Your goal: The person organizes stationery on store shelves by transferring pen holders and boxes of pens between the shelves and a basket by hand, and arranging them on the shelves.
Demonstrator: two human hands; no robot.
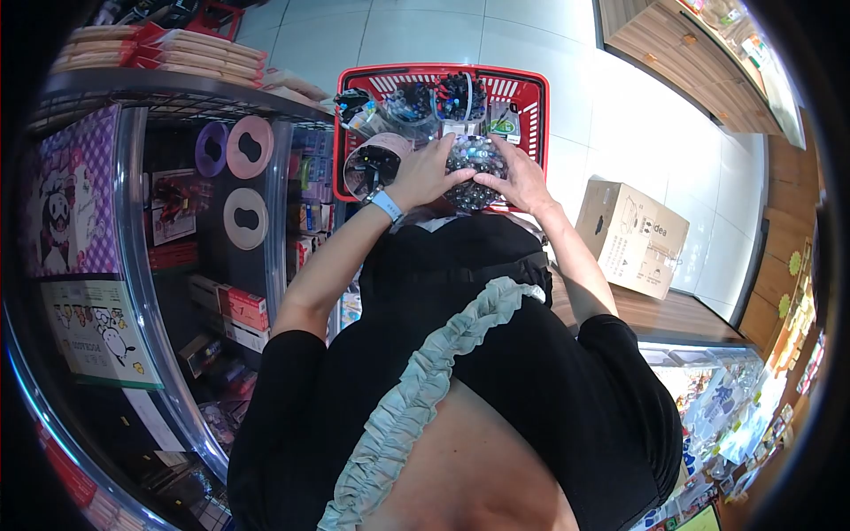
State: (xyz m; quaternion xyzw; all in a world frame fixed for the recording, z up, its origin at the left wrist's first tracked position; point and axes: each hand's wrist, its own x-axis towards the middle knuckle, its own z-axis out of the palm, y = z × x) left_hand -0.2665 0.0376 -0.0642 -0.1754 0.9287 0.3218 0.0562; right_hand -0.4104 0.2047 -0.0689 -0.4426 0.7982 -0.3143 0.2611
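Note:
A red plastic shopping basket (542,106) stands in front of me. At its near side my left hand (425,179) and my right hand (522,181) are curved around a rounded bundle of small, dark, shiny pieces (478,168), one on each side. The thumbs point toward each other across it. What the pieces are is too small to tell. Beside my left hand sits a round clear tub (365,168) with dark items inside. Farther back in the basket are a clear container of dark pieces (410,103), another container of dark-topped sticks (460,96) and a small white-and-green packet (505,122).
Store shelving (297,221) with packaged goods rises close on my left, topped by stacked packets (208,55). A cardboard box (633,237) is at my right. Beyond it runs a wooden cabinet (660,53). The floor is pale tile (425,35).

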